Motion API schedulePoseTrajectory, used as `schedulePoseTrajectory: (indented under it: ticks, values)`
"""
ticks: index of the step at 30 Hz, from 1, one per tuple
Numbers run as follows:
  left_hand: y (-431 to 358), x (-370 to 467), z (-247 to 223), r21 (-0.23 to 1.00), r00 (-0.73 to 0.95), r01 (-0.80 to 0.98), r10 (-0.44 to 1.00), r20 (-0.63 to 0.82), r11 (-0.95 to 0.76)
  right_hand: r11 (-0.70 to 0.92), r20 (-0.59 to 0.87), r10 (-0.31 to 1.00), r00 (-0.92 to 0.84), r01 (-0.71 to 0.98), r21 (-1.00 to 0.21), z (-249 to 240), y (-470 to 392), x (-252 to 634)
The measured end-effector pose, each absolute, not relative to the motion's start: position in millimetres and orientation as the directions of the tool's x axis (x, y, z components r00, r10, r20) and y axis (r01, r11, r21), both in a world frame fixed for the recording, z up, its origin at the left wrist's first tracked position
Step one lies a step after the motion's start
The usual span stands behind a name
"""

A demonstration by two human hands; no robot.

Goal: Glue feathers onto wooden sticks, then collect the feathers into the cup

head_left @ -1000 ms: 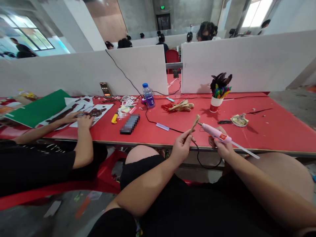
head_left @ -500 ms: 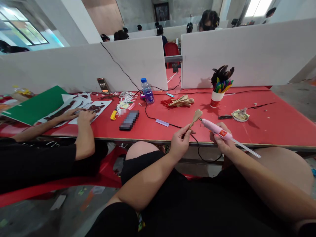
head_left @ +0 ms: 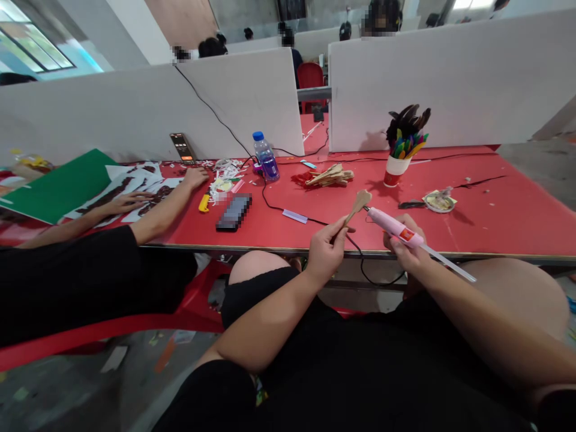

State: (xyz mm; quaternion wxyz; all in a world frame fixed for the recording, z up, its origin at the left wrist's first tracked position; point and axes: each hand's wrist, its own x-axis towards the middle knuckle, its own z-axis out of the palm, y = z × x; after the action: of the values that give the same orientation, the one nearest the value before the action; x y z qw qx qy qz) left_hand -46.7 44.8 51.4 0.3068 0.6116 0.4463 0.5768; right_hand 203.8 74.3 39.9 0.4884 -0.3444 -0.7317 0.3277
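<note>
Pinched in my left hand (head_left: 327, 247) is the handle of a small wooden spoon (head_left: 360, 203), its broad end up. My right hand (head_left: 408, 245) is wrapped round a pink hot glue gun (head_left: 393, 225), a clear glue stick (head_left: 450, 264) poking out of its back. The nozzle is at the broad end of the spoon; whether it touches cannot be made out. Beyond my hands a pile of wooden spoons (head_left: 330, 175) lies on the red table (head_left: 495, 222). A paper cup (head_left: 395, 170) holding dark and coloured feathers (head_left: 407, 135) stands behind the glue gun.
A small dish (head_left: 439, 202) with whitish lumps lies right. To the left are a bottle (head_left: 267, 161), a phone (head_left: 234, 212), a yellow cutter (head_left: 204, 203) and paper scraps. A co-worker's hand (head_left: 195, 176) reaches over the table. White partitions (head_left: 441, 84) stand behind; a black cord (head_left: 271, 205) crosses the table.
My view has tipped down slightly. Both my hands keep the spoon and glue gun in nearly the same pose. The co-worker's one hand has moved from the paper toward the scraps.
</note>
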Motion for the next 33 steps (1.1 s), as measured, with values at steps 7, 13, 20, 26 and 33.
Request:
schedulePoseTrajectory:
  ticks: [7,13,20,26,33]
  values:
    - [47,-52,52,0.828,-0.051,0.298,0.858,0.510,-0.475,0.630,0.559,0.775,-0.294,0.302,-0.715,51,73,202]
    - [51,-64,59,0.708,0.034,0.441,0.798,0.601,-0.552,0.672,0.616,0.735,-0.284,0.428,-0.605,59,72,201]
    - [51,-76,72,0.595,0.130,0.647,0.838,0.530,-0.476,0.627,0.633,0.722,-0.279,0.652,-0.427,72,68,195]
    - [50,-79,78,0.513,0.162,0.747,0.864,0.476,-0.423,0.573,0.596,0.744,-0.302,0.747,-0.336,79,65,196]
    - [51,-80,76,0.487,0.168,0.778,0.879,0.446,-0.396,0.572,0.577,0.742,-0.342,0.771,-0.279,80,66,197]
